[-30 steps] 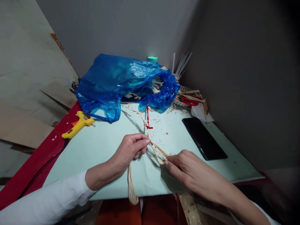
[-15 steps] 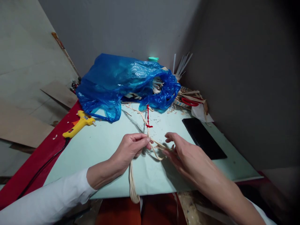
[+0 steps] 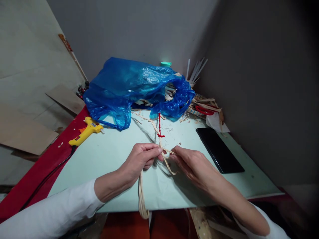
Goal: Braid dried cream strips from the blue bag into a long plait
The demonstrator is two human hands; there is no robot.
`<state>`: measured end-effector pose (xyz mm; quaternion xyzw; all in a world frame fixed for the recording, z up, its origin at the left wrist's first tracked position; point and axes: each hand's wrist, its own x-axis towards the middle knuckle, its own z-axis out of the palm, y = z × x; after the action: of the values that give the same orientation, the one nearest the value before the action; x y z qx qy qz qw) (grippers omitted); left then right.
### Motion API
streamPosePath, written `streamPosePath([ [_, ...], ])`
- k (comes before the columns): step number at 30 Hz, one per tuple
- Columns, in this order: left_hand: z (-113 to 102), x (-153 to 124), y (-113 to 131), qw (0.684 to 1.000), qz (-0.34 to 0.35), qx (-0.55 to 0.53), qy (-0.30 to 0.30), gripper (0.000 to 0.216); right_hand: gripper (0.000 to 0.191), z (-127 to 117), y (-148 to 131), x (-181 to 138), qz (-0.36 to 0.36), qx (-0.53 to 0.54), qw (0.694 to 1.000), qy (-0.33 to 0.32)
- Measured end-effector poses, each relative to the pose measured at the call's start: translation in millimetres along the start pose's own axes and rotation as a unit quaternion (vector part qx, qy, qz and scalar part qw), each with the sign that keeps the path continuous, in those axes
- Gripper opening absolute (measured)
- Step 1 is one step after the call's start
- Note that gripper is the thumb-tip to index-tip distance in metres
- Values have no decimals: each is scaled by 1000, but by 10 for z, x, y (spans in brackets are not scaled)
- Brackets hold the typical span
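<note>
A pale fibre braid [image 3: 154, 125] runs from near the blue bag down to my hands, with a red cord [image 3: 159, 124] beside it that ends in a short crosspiece. My left hand [image 3: 148, 155] pinches the braid's lower end between thumb and fingers. One loose strand [image 3: 169, 167] curls out below the fingertips, and a longer strand [image 3: 141, 196] hangs from under that hand past the table's front edge. To the right, my right hand [image 3: 185, 161] is closed on another fibre strand [image 3: 168, 151], drawn taut between the two hands.
A blue plastic bag [image 3: 139, 81] with pale strips inside lies at the back. On the left is a yellow glue gun [image 3: 86, 131] with its cable. A black phone-like slab [image 3: 219, 151] and red-handled scissors [image 3: 204, 110] are on the right. Grey walls stand behind.
My right hand has moved slightly left, and its spread fingers have closed on a fibre strand close to my left hand. My left hand keeps its pinch. The view has shifted a little.
</note>
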<state>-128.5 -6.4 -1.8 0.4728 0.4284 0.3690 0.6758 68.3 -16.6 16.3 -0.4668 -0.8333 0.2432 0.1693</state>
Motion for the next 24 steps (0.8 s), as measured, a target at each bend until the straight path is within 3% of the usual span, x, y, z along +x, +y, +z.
streamPosePath([
  [6,-4,4,5,1000,-2,-27,-3,25,24,-97,1,23,26,237,971,3],
  [13,-13,3,-23,1000,-1,6,-9,35,23,-103,11,29,91,274,954,87],
  [17,2,7,-25,1000,5,17,-1,30,24,-8,23,13,89,251,955,134],
  [24,68,16,2,998,-1,21,57,34,16,93,-66,-7,-35,44,971,234],
])
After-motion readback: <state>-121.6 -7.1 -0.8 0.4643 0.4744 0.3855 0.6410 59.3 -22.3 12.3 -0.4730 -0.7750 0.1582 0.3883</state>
